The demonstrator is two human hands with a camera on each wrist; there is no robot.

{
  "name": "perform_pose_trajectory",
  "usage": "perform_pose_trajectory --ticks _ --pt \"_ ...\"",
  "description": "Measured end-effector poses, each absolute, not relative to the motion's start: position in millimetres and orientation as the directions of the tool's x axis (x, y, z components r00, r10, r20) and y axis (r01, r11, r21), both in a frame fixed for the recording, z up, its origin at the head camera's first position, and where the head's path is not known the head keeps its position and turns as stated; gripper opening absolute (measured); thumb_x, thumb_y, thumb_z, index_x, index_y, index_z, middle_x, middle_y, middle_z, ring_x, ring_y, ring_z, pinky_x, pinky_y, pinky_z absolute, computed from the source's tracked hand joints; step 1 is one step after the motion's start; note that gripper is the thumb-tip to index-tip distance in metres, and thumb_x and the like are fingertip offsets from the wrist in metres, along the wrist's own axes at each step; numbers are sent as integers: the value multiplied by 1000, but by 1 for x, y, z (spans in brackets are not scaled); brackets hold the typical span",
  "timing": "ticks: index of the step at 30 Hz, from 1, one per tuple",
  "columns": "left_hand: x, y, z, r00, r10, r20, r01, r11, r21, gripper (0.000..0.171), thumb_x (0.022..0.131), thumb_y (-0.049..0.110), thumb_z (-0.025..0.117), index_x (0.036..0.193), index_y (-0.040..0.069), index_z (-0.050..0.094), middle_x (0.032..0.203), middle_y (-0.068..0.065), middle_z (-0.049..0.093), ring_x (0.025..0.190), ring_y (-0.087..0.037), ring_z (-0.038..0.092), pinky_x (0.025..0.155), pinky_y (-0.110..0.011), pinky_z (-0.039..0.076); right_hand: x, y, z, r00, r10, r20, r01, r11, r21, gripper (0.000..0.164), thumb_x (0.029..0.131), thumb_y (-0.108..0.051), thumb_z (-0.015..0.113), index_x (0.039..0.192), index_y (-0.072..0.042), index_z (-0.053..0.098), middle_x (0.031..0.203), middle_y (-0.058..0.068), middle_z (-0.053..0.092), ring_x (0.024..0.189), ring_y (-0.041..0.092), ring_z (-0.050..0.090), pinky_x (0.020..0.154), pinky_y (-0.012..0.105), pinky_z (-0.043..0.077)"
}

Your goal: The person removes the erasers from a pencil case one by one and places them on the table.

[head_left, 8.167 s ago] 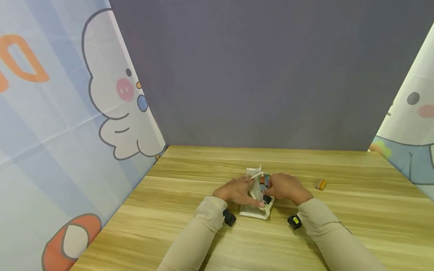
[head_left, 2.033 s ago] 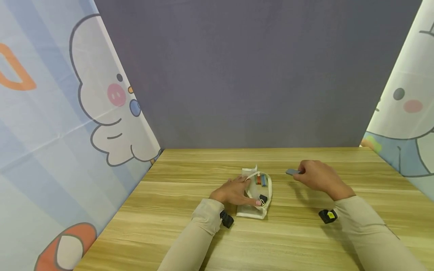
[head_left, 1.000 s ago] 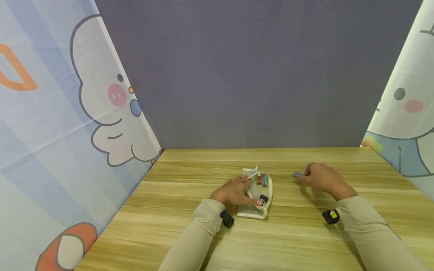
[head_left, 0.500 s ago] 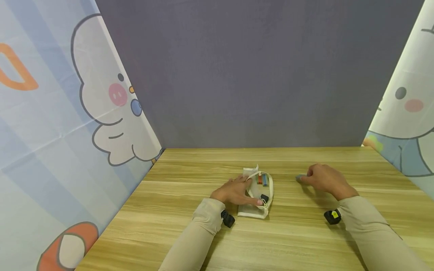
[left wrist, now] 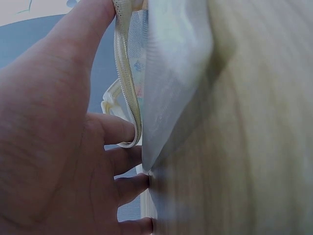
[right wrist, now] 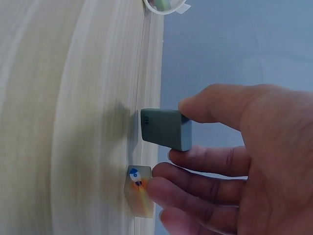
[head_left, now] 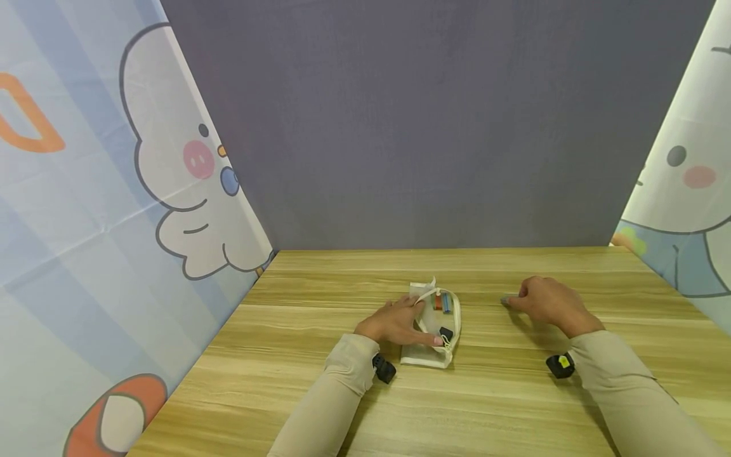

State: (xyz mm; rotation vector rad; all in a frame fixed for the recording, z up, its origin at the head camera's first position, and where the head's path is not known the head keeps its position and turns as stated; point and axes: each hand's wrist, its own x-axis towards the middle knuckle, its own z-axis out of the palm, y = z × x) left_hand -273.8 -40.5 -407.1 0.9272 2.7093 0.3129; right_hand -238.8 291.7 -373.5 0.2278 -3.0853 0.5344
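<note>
My left hand point(head_left: 396, 322) lies spread on a pale mesh zipper pouch point(head_left: 422, 357), thumb along the near part of its mouth. In the left wrist view the thumb and index fingertip touch the zip band point(left wrist: 126, 81); the other fingertips reach down beside the mesh. Inside the mouth are a red block point(head_left: 438, 302), a blue one point(head_left: 447, 303) and a black one point(head_left: 446, 333). Right of the pouch, my right hand point(head_left: 551, 306) pinches a grey eraser-like block point(right wrist: 164, 128) between thumb and fingers. Beneath those fingers lies an orange block with a rocket print point(right wrist: 139, 192), hidden in the head view.
Everything lies on a wood-grain table point(head_left: 320, 279). A dark grey panel point(head_left: 434, 127) stands along its far edge. Cartoon-printed sheets hang at the left point(head_left: 114, 209) and right point(head_left: 685, 190). Each wrist carries a small black device.
From the pouch, my right hand has moved right with the grey block, then slightly lower. The orange block, visible at first, is now behind that hand. The left hand stays on the pouch.
</note>
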Motion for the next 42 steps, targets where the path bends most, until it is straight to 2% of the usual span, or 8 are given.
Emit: perform_pose_trajectory --ticks 14,22,31,42 --pt "-275 -40 -408 -762 625 -167 567 770 293 107 83 81 54 161 15 23 166 -4 17 153 -23 9 121 -53 9 -237 291 -373 -991 -134 8 -129 936 -327 38 96 -44 62 73 -15 65 64 -2 50 56 15 45 48 32 34" --pt "-275 -40 -407 -760 628 -166 568 767 299 107 84 81 54 161 15 23 166 -4 16 153 -23 9 121 -53 8 -237 291 -373 -992 -126 -7 -116 932 -343 50 95 -46 63 55 -21 45 54 -8 32 49 10 31 45 27 26" --pt "-274 -40 -406 -756 632 -168 573 765 295 107 84 81 54 161 14 23 166 -5 17 153 -24 9 121 -53 8 -236 294 -371 -989 -141 -40 -117 923 -367 52 95 -45 64 55 -22 41 53 -9 28 49 8 24 46 25 22" --pt "-273 -41 -405 -755 634 -167 576 763 294 107 84 80 54 161 13 24 166 -5 17 153 -24 9 121 -54 9 -233 293 -367 -987 -142 -80 -103 925 -367 51 95 -47 64 57 -21 43 54 -9 30 49 9 26 47 26 23"
